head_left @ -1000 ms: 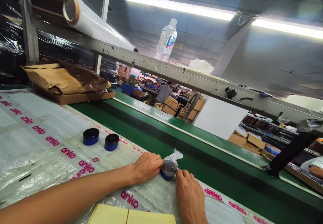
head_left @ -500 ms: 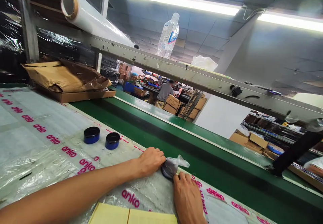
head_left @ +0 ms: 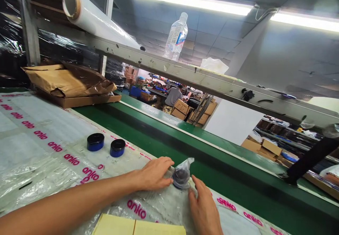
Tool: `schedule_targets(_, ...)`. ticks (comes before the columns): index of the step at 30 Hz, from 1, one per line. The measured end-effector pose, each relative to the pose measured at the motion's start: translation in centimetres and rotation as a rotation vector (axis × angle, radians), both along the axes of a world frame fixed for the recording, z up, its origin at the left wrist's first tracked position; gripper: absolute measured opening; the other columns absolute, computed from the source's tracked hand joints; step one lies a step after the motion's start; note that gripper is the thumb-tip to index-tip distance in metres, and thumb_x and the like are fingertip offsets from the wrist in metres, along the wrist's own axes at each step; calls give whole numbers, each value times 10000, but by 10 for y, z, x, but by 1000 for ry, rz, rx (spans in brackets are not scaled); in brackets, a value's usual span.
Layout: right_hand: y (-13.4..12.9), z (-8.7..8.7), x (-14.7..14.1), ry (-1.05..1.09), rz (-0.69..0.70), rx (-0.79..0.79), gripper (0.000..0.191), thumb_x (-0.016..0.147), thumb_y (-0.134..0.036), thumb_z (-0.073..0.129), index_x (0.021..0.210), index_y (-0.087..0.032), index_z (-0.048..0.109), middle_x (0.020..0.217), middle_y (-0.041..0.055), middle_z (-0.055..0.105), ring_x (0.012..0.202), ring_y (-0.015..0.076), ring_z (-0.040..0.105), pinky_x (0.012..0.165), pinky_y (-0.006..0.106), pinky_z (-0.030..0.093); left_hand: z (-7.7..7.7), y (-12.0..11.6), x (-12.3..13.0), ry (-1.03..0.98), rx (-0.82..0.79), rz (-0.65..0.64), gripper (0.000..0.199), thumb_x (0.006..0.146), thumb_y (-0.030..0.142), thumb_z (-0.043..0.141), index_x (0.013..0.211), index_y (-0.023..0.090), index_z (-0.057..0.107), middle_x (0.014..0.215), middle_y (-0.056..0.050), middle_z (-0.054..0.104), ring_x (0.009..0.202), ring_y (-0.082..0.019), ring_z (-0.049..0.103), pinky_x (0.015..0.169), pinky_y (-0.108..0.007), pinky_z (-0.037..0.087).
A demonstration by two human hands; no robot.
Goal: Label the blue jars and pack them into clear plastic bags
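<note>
Head view, lower centre: a dark round container [head_left: 181,175] in a translucent plastic bag [head_left: 188,163] sits between the left hand [head_left: 154,173] and right hand [head_left: 204,202]. Thumbs and fingers of both are spread apart.

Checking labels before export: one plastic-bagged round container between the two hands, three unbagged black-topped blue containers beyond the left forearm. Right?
Count's wrong: the head view shows two unbagged black-topped blue containers beyond the left forearm, not three. The plastic-bagged round container is between the left hand and right hand.
</note>
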State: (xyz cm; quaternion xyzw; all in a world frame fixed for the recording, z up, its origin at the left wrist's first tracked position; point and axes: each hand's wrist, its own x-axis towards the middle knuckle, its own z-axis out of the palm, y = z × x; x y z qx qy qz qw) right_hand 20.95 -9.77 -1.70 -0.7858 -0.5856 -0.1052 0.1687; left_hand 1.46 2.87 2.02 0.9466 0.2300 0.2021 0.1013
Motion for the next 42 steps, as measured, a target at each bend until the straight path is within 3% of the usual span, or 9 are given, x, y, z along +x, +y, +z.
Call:
schedule_targets(3, 4, -18, 1, 164, 128, 104, 554, 880, -175, 350, 1371, -45, 573, 1405, 166, 619, 1300, 273, 573, 1109, 441, 454, -9, -5, 4, -36, -73, -39, 519, 928, 407, 666, 1368, 170, 529, 1461, -137, 550, 1323, -291, 538, 1099, -387, 451)
schedule_targets(6, 5, -28, -2, 171, 121, 115, 558, 855, -206, 364, 1319, -37, 624, 1383, 192, 628, 1283, 316, 579, 1109, 504, 448, -17, -9, 8, -54, -113, -65, 473, 953, 373, 621, 1376, 183, 526, 1442, -134, 567, 1353, -308, 512, 1153, -443, 401)
schedule_targets(11, -1, -18, -10, 141, 123, 96, 516, 867, -249, 387, 1249, -78, 689, 1378, 186, 626, 1294, 354, 548, 1129, 538, 409, -17, -12, 9, -44, -107, -79, 401, 924, 339, 648, 1277, 155, 605, 1397, -172, 585, 1365, -363, 480, 1185, -525, 332)
schedule_targets(16, 3, -7, -12, 242, 53, 114, 607, 861, -338, 441, 1332, 10, 600, 1385, 249, 590, 1298, 410, 503, 1101, 571, 393, -13, -15, 13, -42, -104, -13, 493, 854, 415, 755, 1225, 117, 627, 1306, -189, 617, 1238, -380, 561, 1088, -513, 434)
schedule_targets(22, 4, -5, -22, 336, 116, 98, 512, 898, -363, 403, 1128, -41, 728, 1253, 243, 676, 1210, 405, 557, 1088, 549, 365, -13, -12, 19, -18, -104, 3, 318, 885, 375, 738, 1072, 124, 688, 1182, -157, 689, 1140, -350, 624, 1035, -441, 463)
schedule_targets(29, -4, 16, -20, 555, 135, 171, 464, 928, -467, 371, 972, -166, 722, 1145, 177, 708, 1112, 351, 594, 1038, 502, 386, -5, -16, 14, -59, -128, 49, 348, 945, 491, 609, 815, 175, 675, 869, -91, 708, 823, -284, 662, 711, -327, 442)
schedule_targets(34, -3, 13, -17, 860, 50, 175, 427, 896, -611, 467, 765, -228, 601, 803, 94, 694, 761, 280, 644, 684, 398, 526, 2, -23, 15, -163, -246, 115, 455, 969, 500, 534, 640, 192, 593, 626, -9, 609, 615, -179, 548, 566, -282, 281)
schedule_targets(38, 1, 4, -19, 1105, 19, 230, 479, 857, -663, 557, 998, -207, 595, 871, 56, 695, 688, 208, 640, 535, 292, 518, 6, -27, 17, -244, -369, 153, 495, 953, 497, 524, 564, 190, 510, 543, 24, 519, 553, -143, 461, 545, -283, 233)
schedule_targets(42, 0, -2, -15, 1253, -10, 228, 691, 695, -667, 750, 1151, -169, 603, 794, 28, 697, 636, 187, 631, 492, 261, 504, 3, -24, 16, -293, -536, 147, 413, 911, 478, 544, 611, 196, 515, 579, 26, 565, 599, -148, 532, 538, -251, 296)
